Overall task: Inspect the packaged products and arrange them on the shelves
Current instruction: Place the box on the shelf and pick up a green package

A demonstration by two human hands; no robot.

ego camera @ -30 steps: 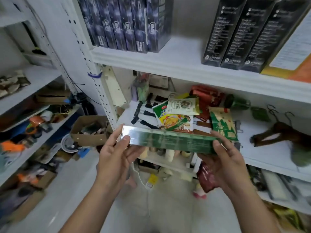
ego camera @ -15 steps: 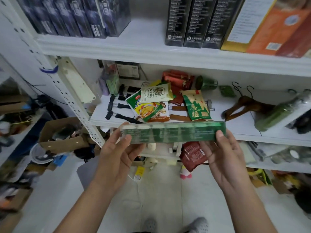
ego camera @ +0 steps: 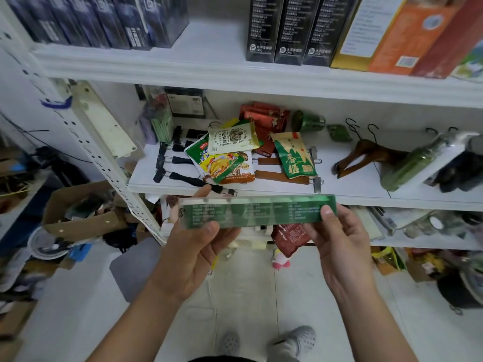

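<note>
White shelf (ego camera: 352,184) holds packets (ego camera: 227,163) | left hand (ego camera: 193,254), right hand (ego camera: 339,246) grip green box (ego camera: 261,211) ends | pale floor (ego camera: 300,296) below

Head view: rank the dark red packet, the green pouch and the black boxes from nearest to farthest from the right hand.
1. dark red packet: lower shelf, just left of the right hand, which grips the green box.
2. green pouch: middle shelf, above.
3. black boxes: top shelf, farthest.
</note>
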